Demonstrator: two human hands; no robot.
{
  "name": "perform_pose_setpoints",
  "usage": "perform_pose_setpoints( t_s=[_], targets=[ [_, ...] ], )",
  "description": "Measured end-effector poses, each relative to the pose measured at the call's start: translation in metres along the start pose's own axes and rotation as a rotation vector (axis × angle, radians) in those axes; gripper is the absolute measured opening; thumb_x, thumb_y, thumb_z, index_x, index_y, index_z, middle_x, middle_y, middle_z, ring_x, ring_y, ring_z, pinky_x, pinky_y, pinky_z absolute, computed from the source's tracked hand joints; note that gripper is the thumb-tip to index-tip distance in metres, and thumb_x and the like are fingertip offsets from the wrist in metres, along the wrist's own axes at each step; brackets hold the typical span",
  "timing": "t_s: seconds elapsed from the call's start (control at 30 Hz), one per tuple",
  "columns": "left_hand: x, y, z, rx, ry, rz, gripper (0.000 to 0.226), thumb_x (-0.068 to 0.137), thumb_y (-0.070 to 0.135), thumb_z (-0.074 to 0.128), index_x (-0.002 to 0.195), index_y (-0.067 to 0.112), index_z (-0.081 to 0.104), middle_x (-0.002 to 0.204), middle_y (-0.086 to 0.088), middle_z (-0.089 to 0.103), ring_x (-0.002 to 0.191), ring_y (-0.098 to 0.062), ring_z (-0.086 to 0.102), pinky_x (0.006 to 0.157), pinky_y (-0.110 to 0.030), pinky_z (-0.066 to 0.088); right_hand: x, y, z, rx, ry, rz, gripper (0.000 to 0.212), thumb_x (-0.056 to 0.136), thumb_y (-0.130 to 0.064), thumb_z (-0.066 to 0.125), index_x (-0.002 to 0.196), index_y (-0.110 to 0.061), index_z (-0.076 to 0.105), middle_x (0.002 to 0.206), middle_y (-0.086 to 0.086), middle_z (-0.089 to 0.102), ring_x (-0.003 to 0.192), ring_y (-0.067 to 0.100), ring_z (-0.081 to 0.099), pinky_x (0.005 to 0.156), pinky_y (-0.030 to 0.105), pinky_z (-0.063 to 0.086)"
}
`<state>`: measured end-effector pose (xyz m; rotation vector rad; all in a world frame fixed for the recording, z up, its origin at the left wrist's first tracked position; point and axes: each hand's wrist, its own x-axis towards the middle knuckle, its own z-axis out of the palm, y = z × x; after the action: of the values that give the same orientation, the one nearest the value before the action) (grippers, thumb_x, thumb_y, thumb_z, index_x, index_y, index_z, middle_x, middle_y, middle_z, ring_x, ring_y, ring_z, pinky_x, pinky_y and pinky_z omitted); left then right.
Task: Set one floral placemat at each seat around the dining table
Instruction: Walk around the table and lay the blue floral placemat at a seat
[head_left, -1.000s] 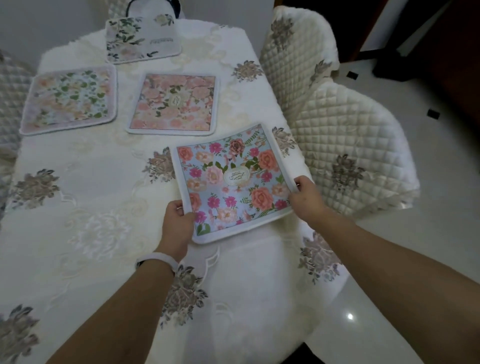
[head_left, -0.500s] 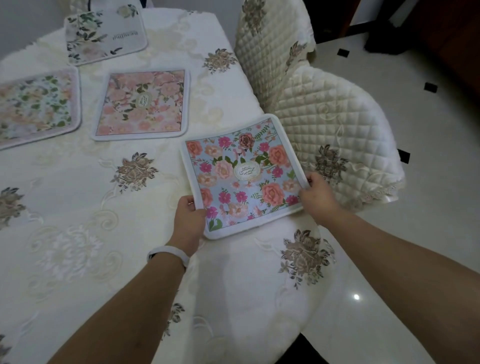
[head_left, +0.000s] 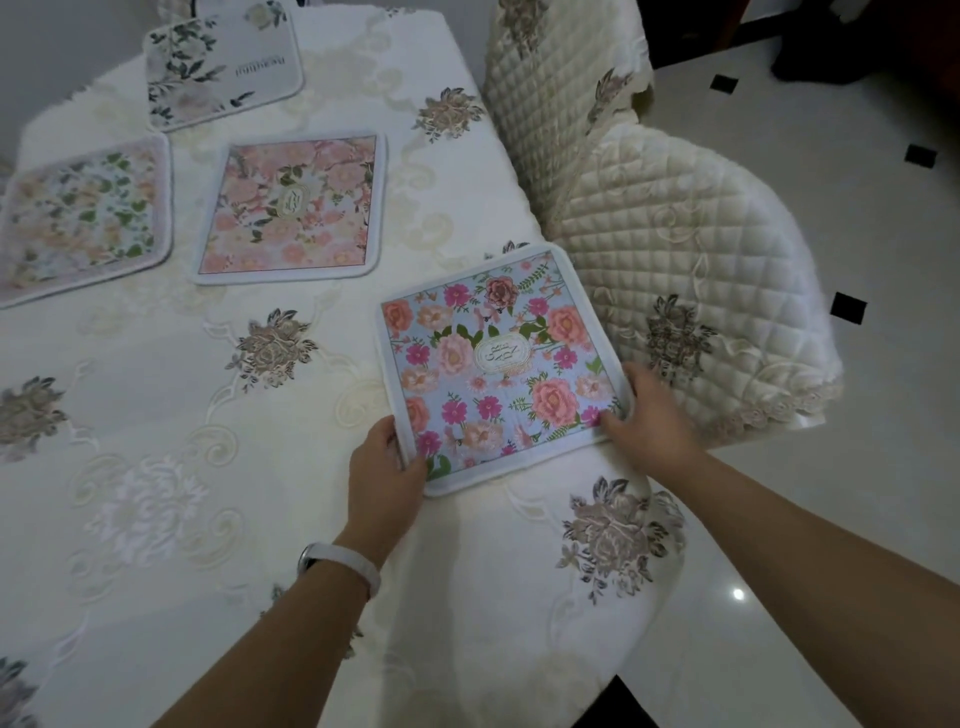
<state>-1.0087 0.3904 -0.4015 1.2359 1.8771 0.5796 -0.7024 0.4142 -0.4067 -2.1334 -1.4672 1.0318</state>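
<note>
A blue floral placemat (head_left: 493, 364) lies on the table's right edge, in front of the nearer quilted chair (head_left: 691, 291). My left hand (head_left: 382, 473) grips its near left corner, thumb on top. My right hand (head_left: 649, 415) holds its near right corner. Farther back lie a pink floral placemat (head_left: 296, 208), a pale green-and-peach placemat (head_left: 78, 218) at the left, and a white placemat with dark leaves (head_left: 223, 62) at the far end.
The table wears a cream embroidered cloth (head_left: 156, 415) with brown flower patches. A second quilted chair (head_left: 561, 67) stands behind the nearer one, both tight against the table's right side. Glossy white floor tiles (head_left: 857, 493) with small black squares lie to the right.
Both hands have slid the blue placemat to the right, toward the table edge by the nearer chair. The grip on its near corners is unchanged.
</note>
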Motion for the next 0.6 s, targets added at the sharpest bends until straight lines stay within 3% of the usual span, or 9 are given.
perform_pose_setpoints(
  t_s=[0.1,0.17,0.33,0.6],
  targets=[
    [-0.004,-0.016,-0.005,0.246,-0.083,0.071,0.075,0.075,0.039,0.072,0.139,0.016,0.043,0.132,-0.004,0.055,0.122,-0.025,0.052,0.101,-0.047,0.046,-0.005,0.008,-0.002,-0.16,-0.039,-0.059,0.078,0.083,-0.042,0.07,0.147,-0.022,0.031,0.146,0.006,0.042,0.128,0.025,0.047,0.101,0.043,0.041],
    [-0.009,-0.023,-0.005,0.365,-0.122,0.107,0.085,0.07,0.052,0.07,0.141,0.013,0.04,0.135,-0.01,0.052,0.126,-0.03,0.047,0.102,-0.051,0.044,-0.01,0.01,-0.002,-0.222,-0.08,-0.098,0.082,0.085,-0.043,0.069,0.151,-0.02,0.026,0.154,0.004,0.031,0.137,0.025,0.036,0.106,0.041,0.035],
    [-0.015,-0.022,-0.009,0.497,-0.148,0.226,0.097,0.066,0.051,0.067,0.144,0.002,0.037,0.15,-0.017,0.04,0.14,-0.032,0.034,0.116,-0.038,0.021,-0.015,0.017,0.001,-0.241,-0.088,-0.143,0.089,0.078,-0.047,0.072,0.149,-0.016,0.03,0.151,0.003,0.031,0.131,0.024,0.041,0.101,0.042,0.043],
    [-0.019,-0.029,-0.006,0.496,-0.112,0.275,0.09,0.075,0.044,0.075,0.146,0.005,0.037,0.152,-0.013,0.038,0.142,-0.027,0.031,0.115,-0.031,0.016,-0.023,0.018,0.007,-0.225,-0.034,-0.192,0.087,0.075,-0.038,0.075,0.147,-0.014,0.032,0.148,0.002,0.031,0.127,0.024,0.043,0.101,0.04,0.044]
  ],
)
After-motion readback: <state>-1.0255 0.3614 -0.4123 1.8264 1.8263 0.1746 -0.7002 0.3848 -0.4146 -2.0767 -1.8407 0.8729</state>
